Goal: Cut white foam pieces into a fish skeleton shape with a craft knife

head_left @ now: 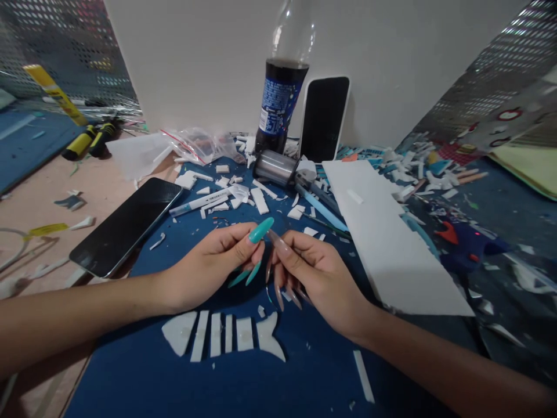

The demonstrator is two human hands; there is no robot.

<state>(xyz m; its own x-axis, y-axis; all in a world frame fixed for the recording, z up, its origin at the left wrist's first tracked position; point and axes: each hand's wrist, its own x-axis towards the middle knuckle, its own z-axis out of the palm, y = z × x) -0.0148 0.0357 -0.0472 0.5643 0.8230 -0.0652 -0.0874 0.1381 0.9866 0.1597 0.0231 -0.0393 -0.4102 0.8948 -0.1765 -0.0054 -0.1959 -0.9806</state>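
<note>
My left hand [221, 258], with long teal nails, is closed in a pinch at the middle of the view. Right beside it, my right hand [319, 270] is pinched too, its long nails glossy and pale. The fingertips of both nearly meet, and whatever they hold is too small to make out. A thin curved line hangs just below them. On the blue mat [143, 371] under my hands lie white foam pieces in a fish shape: a head [179, 334], several separate strips and a forked tail [270, 335].
Behind my hands stand a cola bottle [282, 98] and a propped phone [324, 119], with a wire spool [275, 167] and pliers [324, 206]. Another phone [126, 226] lies left, a white board [391, 249] and glue gun [465, 247] right. White scraps are scattered around.
</note>
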